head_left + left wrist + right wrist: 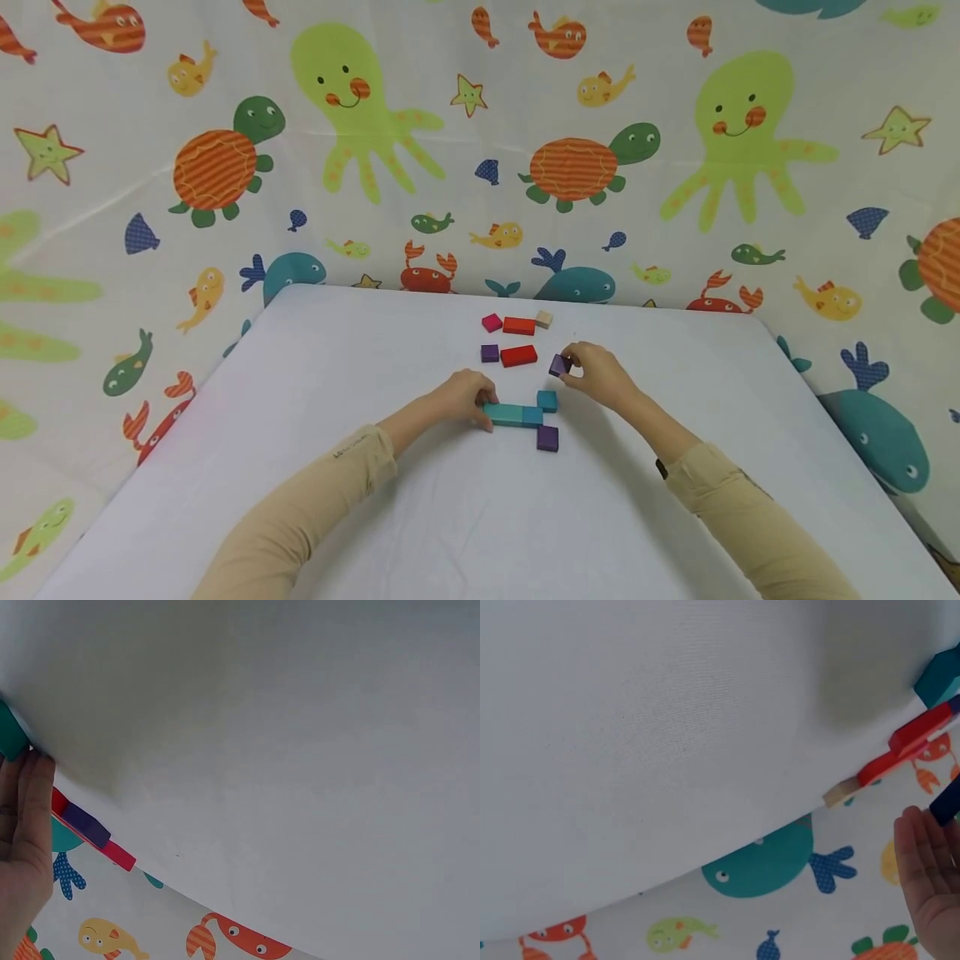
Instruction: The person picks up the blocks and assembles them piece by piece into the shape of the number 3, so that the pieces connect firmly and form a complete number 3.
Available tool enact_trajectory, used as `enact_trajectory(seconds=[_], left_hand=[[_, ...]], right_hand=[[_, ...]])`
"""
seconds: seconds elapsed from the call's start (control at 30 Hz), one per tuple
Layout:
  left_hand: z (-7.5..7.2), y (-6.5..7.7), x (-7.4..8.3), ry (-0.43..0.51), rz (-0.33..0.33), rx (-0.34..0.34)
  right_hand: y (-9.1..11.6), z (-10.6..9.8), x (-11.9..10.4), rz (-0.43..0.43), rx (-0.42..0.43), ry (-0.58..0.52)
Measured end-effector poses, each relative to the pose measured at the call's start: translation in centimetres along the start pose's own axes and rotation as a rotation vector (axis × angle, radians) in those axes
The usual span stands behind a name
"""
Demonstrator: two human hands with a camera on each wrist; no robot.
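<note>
My left hand [459,395] holds the left end of a long teal block [504,415] on the table, thumb on the near side and fingers beyond. Against that block's right end sits a blue block [532,417]. A square blue block [547,401] lies at the far right corner and a purple block [547,439] at the near one. My right hand [600,377] pinches another purple block [558,365] between thumb and fingers, just beyond this group. In the right wrist view that pinched block [946,802] shows dark at the fingertips.
Farther back lie two red blocks [519,326] [519,357], a pink block [492,322], a beige block [543,319] and a purple block [490,353]. They stand on a white-covered table [360,350], with a sea-animal curtain [465,133] behind it.
</note>
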State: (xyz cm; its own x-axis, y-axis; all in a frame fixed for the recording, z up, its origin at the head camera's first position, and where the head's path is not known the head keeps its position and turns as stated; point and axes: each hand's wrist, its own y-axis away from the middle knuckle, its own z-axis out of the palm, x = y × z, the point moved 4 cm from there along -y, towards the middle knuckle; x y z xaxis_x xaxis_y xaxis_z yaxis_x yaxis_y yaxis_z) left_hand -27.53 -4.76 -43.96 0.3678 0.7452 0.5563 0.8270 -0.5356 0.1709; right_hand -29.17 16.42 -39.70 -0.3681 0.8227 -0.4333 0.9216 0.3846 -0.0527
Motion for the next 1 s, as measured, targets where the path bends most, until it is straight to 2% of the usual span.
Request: enact_trajectory(seconds=[0.43,0.8,1.0], left_hand=[[0.2,-0.1,-0.2,0.013,-0.015,0.004],[0.2,-0.2,0.0,0.009,0.003,0.0],[0.2,0.0,-0.1,0.011,-0.009,0.0]], right_hand=[[3.2,0.9,-2.3,-0.036,-0.03,0.004],[4.7,1.6,-3.4,0.004,-0.028,0.0],[5.7,1.7,-4.6,-0.039,-0.026,-0.026]])
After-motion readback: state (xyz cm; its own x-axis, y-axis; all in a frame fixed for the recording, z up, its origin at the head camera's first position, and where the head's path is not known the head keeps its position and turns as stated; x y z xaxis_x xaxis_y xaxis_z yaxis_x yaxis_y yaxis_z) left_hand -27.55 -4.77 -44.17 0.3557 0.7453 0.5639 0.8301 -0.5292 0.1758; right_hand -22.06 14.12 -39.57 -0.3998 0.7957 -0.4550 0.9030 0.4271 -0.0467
